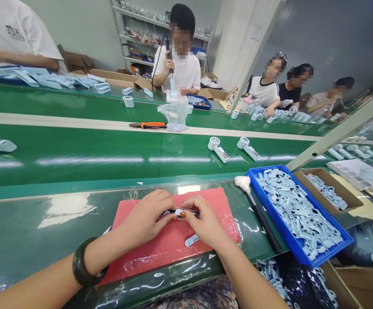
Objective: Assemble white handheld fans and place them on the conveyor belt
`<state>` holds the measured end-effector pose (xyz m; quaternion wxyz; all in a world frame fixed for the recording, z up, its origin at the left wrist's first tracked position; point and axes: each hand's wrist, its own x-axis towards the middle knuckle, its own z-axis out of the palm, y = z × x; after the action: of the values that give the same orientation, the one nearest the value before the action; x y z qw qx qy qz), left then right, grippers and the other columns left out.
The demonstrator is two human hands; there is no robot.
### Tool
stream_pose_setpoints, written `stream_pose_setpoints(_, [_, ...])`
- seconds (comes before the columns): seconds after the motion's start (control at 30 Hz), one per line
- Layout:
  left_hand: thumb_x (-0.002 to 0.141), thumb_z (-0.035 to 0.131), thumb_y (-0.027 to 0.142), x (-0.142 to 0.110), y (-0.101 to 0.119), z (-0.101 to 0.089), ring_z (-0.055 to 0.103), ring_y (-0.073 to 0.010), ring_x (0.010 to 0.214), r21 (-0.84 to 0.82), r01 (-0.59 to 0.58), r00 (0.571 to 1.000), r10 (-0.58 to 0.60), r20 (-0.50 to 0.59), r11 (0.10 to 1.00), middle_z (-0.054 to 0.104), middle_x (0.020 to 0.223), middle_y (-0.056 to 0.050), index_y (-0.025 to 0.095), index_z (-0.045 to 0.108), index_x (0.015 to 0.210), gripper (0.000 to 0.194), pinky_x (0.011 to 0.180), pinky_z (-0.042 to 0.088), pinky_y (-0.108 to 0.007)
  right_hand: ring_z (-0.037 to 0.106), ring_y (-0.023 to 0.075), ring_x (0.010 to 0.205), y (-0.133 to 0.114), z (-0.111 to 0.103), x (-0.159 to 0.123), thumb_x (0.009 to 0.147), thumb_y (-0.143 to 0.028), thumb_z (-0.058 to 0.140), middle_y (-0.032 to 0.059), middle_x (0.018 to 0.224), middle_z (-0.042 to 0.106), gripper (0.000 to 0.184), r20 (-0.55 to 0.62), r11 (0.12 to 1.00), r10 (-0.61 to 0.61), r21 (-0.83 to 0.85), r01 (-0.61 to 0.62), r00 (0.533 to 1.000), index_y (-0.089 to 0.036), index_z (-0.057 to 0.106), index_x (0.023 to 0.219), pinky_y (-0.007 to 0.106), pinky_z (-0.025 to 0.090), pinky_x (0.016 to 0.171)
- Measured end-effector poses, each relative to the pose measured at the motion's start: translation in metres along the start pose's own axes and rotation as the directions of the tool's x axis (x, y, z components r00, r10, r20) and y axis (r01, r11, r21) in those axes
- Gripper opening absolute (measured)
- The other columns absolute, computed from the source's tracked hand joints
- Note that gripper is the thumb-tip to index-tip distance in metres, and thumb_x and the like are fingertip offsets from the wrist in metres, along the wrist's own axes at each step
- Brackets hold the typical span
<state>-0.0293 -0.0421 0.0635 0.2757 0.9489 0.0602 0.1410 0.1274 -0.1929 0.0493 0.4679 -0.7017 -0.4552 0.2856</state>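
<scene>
Over the red mat (160, 253), my left hand (151, 210) and my right hand (204, 221) are closed on the two ends of a narrow fan handle (177, 212). Its visible strip is silver-white and dark, and my fingers cover most of it. Both thumbs press on it from the near side. A small light-blue oblong cover (192, 240) lies on the mat just below my right hand. To the right rests a mallet (254, 210) with a white head and a black grip.
A blue tray (321, 257) full of light-blue covers stands right, beside a cardboard box (315, 189) of similar parts. Two handheld fans (220, 152) (250, 150) lie on the green belt (109, 167). Orange-handled pliers (149, 125) sit beyond it. Co-workers sit across.
</scene>
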Motion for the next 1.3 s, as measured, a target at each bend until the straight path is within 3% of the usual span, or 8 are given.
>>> stream_pose_setpoints(0.1, [0.105, 0.042, 0.028, -0.014, 0.005, 0.003, 0.058, -0.0238, 0.112, 0.111, -0.091, 0.994, 0.097, -0.051, 0.99, 0.067, 0.106, -0.003, 0.025, 0.066, 0.098, 0.025, 0.107, 0.042, -0.049, 0.057, 0.0231, 0.123, 0.0, -0.008, -0.005, 0.091, -0.023, 0.07, 0.0096, 0.137, 0.058, 0.052, 0.135, 0.996, 0.005, -0.085, 0.006, 0.991, -0.02, 0.053, 0.14, 0.043, 0.048, 0.108])
stream_pose_setpoints(0.23, [0.104, 0.047, 0.032, -0.031, 0.015, 0.01, 0.056, -0.0286, 0.125, 0.24, -0.053, 0.996, 0.07, -0.059, 0.969, 0.067, 0.122, -0.004, 0.026, 0.062, 0.118, 0.022, 0.113, 0.039, -0.056, 0.055, 0.0254, 0.122, -0.007, -0.013, -0.015, 0.094, -0.022, 0.067, 0.0063, 0.128, 0.063, 0.044, 0.31, 0.945, -0.06, -0.287, 0.153, 0.949, -0.023, 0.06, 0.137, 0.047, 0.043, 0.109])
stream_pose_setpoints(0.4, [0.104, 0.041, 0.027, -0.028, 0.024, 0.016, 0.061, -0.0284, 0.115, 0.237, 0.037, 0.999, -0.034, -0.015, 0.971, 0.069, 0.117, -0.007, 0.02, 0.063, 0.113, 0.025, 0.101, 0.05, -0.051, 0.056, 0.0248, 0.115, -0.005, -0.005, -0.019, 0.097, -0.014, 0.059, 0.0074, 0.123, 0.065, 0.038, 0.247, 0.894, -0.12, -0.394, 0.213, 0.961, -0.02, 0.062, 0.134, 0.046, 0.044, 0.104])
stream_pose_setpoints(0.73, [0.102, 0.038, 0.019, -0.021, 0.036, 0.007, 0.062, -0.0273, 0.108, 0.353, -0.029, 0.998, 0.006, 0.068, 0.935, 0.069, 0.115, -0.009, 0.018, 0.06, 0.113, 0.024, 0.096, 0.05, -0.051, 0.053, 0.0289, 0.115, 0.0, -0.004, -0.022, 0.099, -0.023, 0.057, 0.0122, 0.126, 0.063, 0.035, 0.319, 0.802, -0.194, -0.494, 0.337, 0.928, -0.015, 0.057, 0.134, 0.048, 0.044, 0.1])
stream_pose_setpoints(0.93, [0.093, 0.052, 0.018, -0.016, 0.032, -0.003, 0.058, -0.031, 0.117, 0.449, -0.108, 0.986, 0.039, 0.16, 0.887, 0.067, 0.117, -0.009, 0.021, 0.06, 0.122, 0.03, 0.104, 0.044, -0.057, 0.051, 0.0255, 0.13, 0.01, -0.022, -0.019, 0.097, -0.026, 0.062, 0.01, 0.141, 0.057, 0.045, 0.222, 0.909, -0.24, -0.29, 0.299, 0.945, -0.02, 0.053, 0.141, 0.044, 0.042, 0.111])
stream_pose_setpoints(1.07, [0.082, 0.05, 0.01, 0.022, -0.007, -0.04, 0.057, -0.0326, 0.119, 0.546, -0.136, 0.979, 0.028, 0.202, 0.827, 0.067, 0.112, -0.009, 0.023, 0.068, 0.11, 0.036, 0.104, 0.044, -0.056, 0.057, 0.0233, 0.115, 0.02, -0.043, -0.038, 0.099, -0.025, 0.059, 0.0086, 0.121, 0.063, 0.026, -0.057, 0.916, -0.291, -0.306, 0.261, 0.955, -0.021, 0.063, 0.124, 0.041, 0.048, 0.099])
stream_pose_setpoints(1.2, [0.084, 0.05, 0.01, 0.095, -0.064, -0.081, 0.036, -0.0435, 0.143, 0.754, -0.05, 0.996, -0.025, 0.088, 0.655, 0.061, 0.129, -0.017, 0.02, 0.074, 0.102, 0.032, 0.113, 0.028, -0.074, 0.058, 0.0243, 0.102, 0.021, -0.034, -0.059, 0.09, -0.022, 0.071, 0.0057, 0.108, 0.063, 0.021, 0.052, 0.87, -0.219, -0.441, 0.219, 0.974, -0.024, 0.066, 0.11, 0.04, 0.049, 0.088])
stream_pose_setpoints(1.3, [0.086, 0.047, 0.004, 0.145, -0.096, -0.088, 0.032, -0.044, 0.146, 0.791, 0.057, 0.995, -0.104, 0.008, 0.609, 0.061, 0.13, -0.02, 0.018, 0.076, 0.095, 0.033, 0.113, 0.02, -0.08, 0.059, 0.0233, 0.1, 0.025, -0.017, -0.057, 0.084, -0.023, 0.08, 0.0033, 0.109, 0.063, 0.03, 0.076, 0.822, -0.226, -0.52, 0.232, 0.971, -0.029, 0.067, 0.11, 0.037, 0.048, 0.086])
